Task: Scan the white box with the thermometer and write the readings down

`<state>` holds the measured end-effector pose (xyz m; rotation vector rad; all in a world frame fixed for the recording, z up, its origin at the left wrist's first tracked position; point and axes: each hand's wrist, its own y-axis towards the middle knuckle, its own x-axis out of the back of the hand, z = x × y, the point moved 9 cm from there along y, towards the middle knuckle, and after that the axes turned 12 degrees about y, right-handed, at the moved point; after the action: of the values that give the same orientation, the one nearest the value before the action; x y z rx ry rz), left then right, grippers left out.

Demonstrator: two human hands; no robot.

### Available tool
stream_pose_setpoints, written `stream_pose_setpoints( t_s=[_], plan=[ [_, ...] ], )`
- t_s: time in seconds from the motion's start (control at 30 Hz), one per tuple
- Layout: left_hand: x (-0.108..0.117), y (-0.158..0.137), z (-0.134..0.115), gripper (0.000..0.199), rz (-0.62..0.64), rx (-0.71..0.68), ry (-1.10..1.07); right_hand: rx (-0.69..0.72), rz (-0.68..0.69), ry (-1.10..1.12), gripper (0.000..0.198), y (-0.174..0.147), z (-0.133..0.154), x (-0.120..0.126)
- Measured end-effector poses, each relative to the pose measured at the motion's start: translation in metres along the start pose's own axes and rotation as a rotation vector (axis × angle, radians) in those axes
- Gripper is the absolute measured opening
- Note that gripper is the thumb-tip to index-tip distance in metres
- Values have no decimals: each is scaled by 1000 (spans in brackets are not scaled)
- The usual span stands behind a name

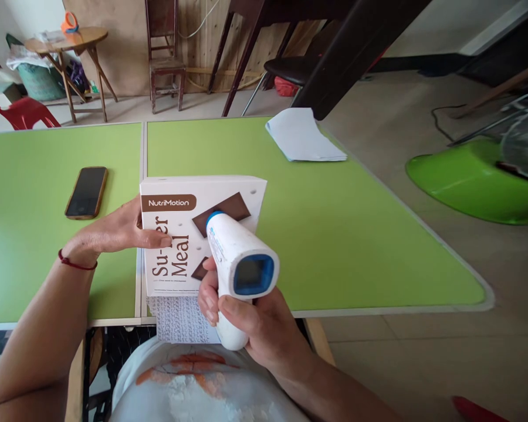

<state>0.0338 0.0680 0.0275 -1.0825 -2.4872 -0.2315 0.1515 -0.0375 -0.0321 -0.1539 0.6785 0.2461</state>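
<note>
My left hand (123,228) grips the left side of a white box (171,258) printed "NutriMotion" and "Su-per Meal", thumb across its front. The box is held up at the near edge of the green table. In my right hand (246,316) is a white and blue infrared thermometer (237,252), fingers wrapped round its handle. Its front end points at the box and overlaps the printed chocolate bar; whether it touches cannot be made out. The thermometer's small screen looks dark. Below the box, a sheet covered in handwriting (185,322) sticks out over the table edge.
A phone (87,192) lies on the left part of the green table (334,246). White papers (305,135) rest at its far edge. Beyond stand a small round table (77,38), a wooden chair (167,64) and, right, a green plastic object (470,181) on the floor.
</note>
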Motion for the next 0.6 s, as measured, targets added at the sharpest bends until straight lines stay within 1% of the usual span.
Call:
stream_pose_setpoints(
  t_s=[0.23, 0.33, 0.5, 0.6],
  plan=[
    [-2, 1, -4, 62, 33, -31, -3, -14, -1, 20, 30, -1, -3, 2],
    [-3, 1, -2, 65, 50, -28, 12, -27, -13, 20, 30, -1, -5, 6],
    [-8, 2, 4, 55, 116, -37, 54, -28, -4, 44, 30, 2, -4, 5],
    [-9, 2, 4, 52, 136, -57, 53, -20, -16, 58, 31, 5, -3, 4]
  ],
)
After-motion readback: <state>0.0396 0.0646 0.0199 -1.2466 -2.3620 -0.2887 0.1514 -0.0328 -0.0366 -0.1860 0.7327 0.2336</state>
